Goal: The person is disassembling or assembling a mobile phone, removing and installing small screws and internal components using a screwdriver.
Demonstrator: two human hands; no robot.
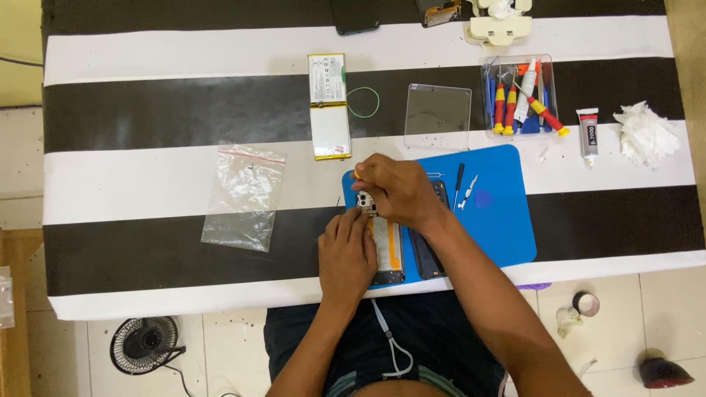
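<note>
On the blue mat (507, 220), his left hand (346, 257) presses flat on the opened phone (387, 254). Just above it, the right hand (393, 191) is pinched shut, seemingly around a small yellow-tipped tool (355, 175).

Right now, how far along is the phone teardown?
Done: the opened phone has its back off, which lies beside it; two batteries lie aside. In hand: left hand steadies the body while right hand works a tool at the camera end. Left: the glue tube lies unused, phone unclosed.
</note>
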